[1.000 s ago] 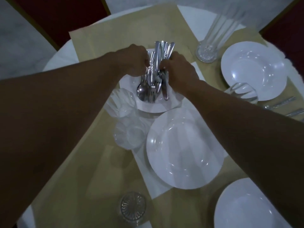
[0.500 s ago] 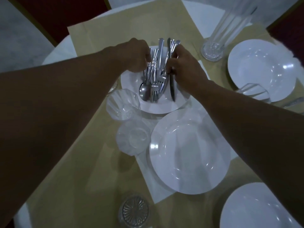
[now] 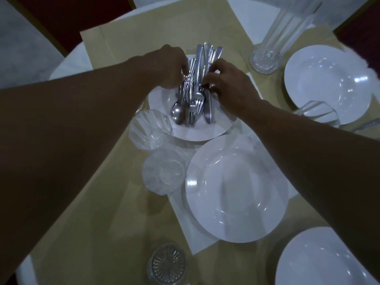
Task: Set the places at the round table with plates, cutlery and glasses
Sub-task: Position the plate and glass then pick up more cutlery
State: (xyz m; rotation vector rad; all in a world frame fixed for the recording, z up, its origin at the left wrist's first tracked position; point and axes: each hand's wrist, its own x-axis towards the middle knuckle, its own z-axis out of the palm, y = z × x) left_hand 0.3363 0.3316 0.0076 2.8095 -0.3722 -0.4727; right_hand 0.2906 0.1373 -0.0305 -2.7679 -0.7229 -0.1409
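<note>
Cutlery (image 3: 196, 83) bundle stands tilted in far plate (image 3: 205, 133) at mid bench (image 3: 65, 64), with spoon, fork and knife heads down on the plate and handles up. Left hand (image 3: 170, 68) and right hand (image 3: 228, 85) flank the bundle, the fingers of both curled round the handles, grasping them. Two glasses (image 3: 150, 130) stand just left of near plate (image 3: 236, 188); more plates lie at right.

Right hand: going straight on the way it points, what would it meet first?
The cutlery bundle resting on the plate; the right hand pinches it now. Just beyond lies the left hand, though depth is unclear.
</note>
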